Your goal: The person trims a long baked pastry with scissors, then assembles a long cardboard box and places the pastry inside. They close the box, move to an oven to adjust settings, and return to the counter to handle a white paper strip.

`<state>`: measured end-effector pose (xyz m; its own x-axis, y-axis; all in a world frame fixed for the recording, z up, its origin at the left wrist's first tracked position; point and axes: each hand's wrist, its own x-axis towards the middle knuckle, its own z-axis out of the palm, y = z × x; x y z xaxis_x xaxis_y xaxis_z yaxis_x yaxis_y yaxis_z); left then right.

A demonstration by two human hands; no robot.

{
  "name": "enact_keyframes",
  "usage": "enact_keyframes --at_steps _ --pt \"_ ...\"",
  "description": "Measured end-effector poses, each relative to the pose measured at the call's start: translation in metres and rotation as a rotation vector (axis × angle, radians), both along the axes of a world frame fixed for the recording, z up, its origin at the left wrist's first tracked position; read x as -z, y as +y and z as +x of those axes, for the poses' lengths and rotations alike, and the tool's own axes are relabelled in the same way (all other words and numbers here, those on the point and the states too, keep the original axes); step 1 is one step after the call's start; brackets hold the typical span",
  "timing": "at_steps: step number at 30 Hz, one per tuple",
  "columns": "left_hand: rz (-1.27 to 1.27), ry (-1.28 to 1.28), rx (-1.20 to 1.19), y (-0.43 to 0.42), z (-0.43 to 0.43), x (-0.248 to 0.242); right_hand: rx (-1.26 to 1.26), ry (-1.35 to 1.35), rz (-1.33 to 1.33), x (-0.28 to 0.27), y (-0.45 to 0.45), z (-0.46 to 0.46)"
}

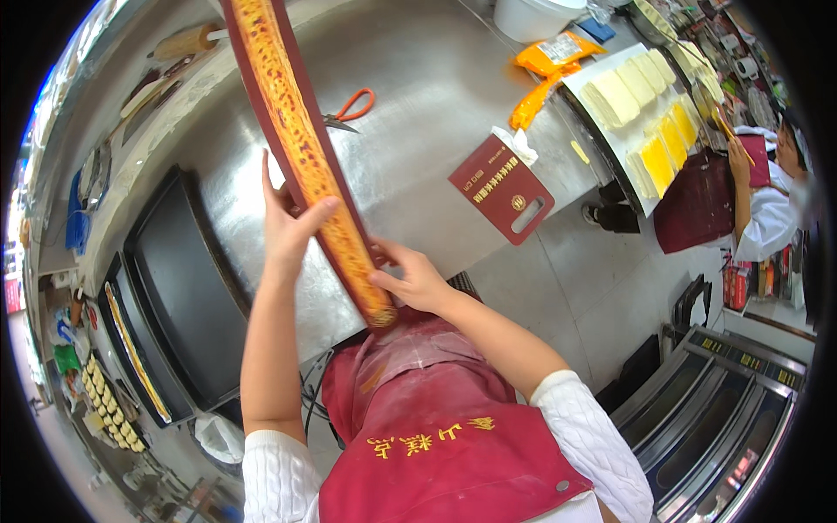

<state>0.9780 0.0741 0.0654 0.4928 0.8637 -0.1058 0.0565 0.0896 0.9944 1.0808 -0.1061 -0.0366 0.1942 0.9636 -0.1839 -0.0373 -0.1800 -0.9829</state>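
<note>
A long, narrow baked pastry point(297, 140) with a golden, spotted top lies in a dark red cardboard tray point(325, 134). The two run from the top edge of the picture down to my apron. My left hand point(297, 222) grips the tray's left side, with the thumb over the pastry. Nearer me, my right hand point(409, 274) holds the tray's right side close to its end. Red-handled scissors point(353, 111) rest on the steel table point(418, 189) just right of the tray. A dark red card with a handle slot point(497, 189) lies at the table's front right.
Black baking trays point(189, 287) stand at the left, one holding a long strip. At the right are an orange bag point(556, 52), a white tub point(533, 16) and a tray of pale and yellow blocks point(647, 111). Behind it a co-worker point(765, 196) holds a brush. Ovens stand lower right.
</note>
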Motion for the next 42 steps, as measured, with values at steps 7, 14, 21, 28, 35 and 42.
enact_keyframes --at_steps 7,14,21,28,35,42 --pt "0.733 0.665 0.088 0.043 -0.053 0.053 0.725 -0.848 0.003 0.063 -0.047 0.128" --pt "0.863 1.050 0.178 0.017 -0.090 0.110 0.616 -1.066 -0.674 0.108 -0.075 0.230" --pt "0.818 0.900 0.235 0.012 -0.071 0.106 0.416 0.204 -0.179 -0.003 -0.153 0.222" --pt "0.673 0.988 0.311 0.009 -0.036 0.130 0.125 -0.408 -0.887 0.018 -0.236 0.189" --pt "0.847 0.319 0.589 -0.092 0.031 0.054 -0.148 -0.282 -0.397 -0.033 -0.148 0.141" --pt "-0.058 0.519 0.768 -0.115 0.004 0.055 0.359 -0.677 0.102 -0.080 -0.036 0.097"
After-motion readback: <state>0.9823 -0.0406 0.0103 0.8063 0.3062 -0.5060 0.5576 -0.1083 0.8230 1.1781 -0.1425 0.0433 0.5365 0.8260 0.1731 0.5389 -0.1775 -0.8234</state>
